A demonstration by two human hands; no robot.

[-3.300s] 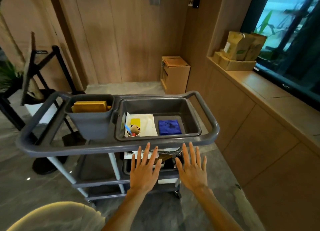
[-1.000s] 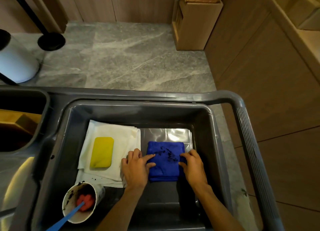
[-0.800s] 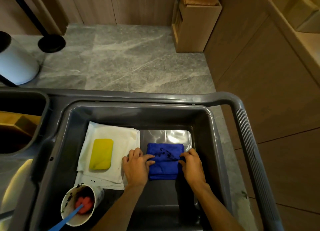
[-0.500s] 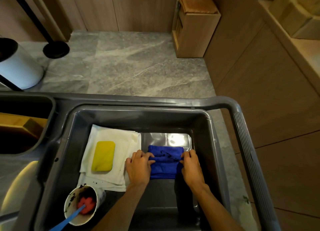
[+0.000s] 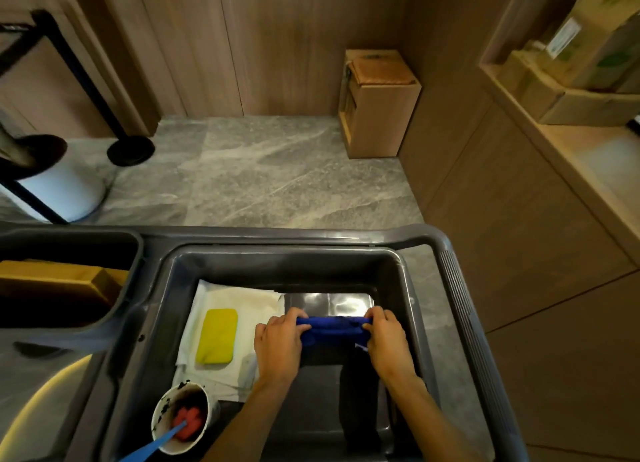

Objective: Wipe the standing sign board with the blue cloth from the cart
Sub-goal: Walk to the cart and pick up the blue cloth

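Lifted since 0.5 s ago: 1 blue cloth (image 5: 331,330) | 2 hands grip its ends: left (image 5: 280,344), right (image 5: 388,340)

Before you: two hands, left hand (image 5: 278,345) and right hand (image 5: 387,340); one blue cloth (image 5: 331,329); one yellow sponge (image 5: 217,336); one paper cup (image 5: 185,416); one grey cart (image 5: 460,288); one cardboard box (image 5: 379,104).

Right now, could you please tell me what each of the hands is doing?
Left hand: grips the left end of the blue cloth.
Right hand: grips the cloth's right end.
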